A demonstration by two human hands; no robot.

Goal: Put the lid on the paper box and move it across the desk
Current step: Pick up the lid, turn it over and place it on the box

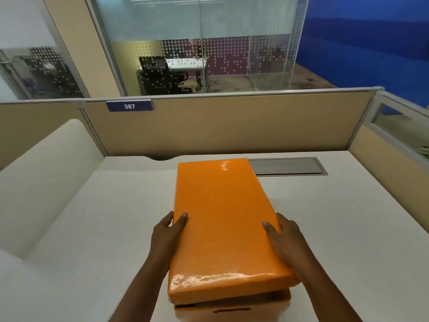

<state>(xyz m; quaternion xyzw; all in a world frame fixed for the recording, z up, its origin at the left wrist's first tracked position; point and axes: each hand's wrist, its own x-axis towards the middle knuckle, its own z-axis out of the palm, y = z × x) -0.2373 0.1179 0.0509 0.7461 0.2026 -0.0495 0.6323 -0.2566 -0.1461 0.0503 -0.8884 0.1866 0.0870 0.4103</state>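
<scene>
Both hands, left hand (168, 231) and right hand (282, 238), clamped on glossy lid (222, 219) long edges, 9 and 3 o'clock; light, stiff, slippery, box (232, 305) beneath.

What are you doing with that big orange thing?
A person is fitting the shiny orange lid onto a paper box on the white desk. The left hand and right hand grip the lid's two long sides. The lid sits tilted, not fully down at the near end, so the box's edge shows underneath.
</scene>
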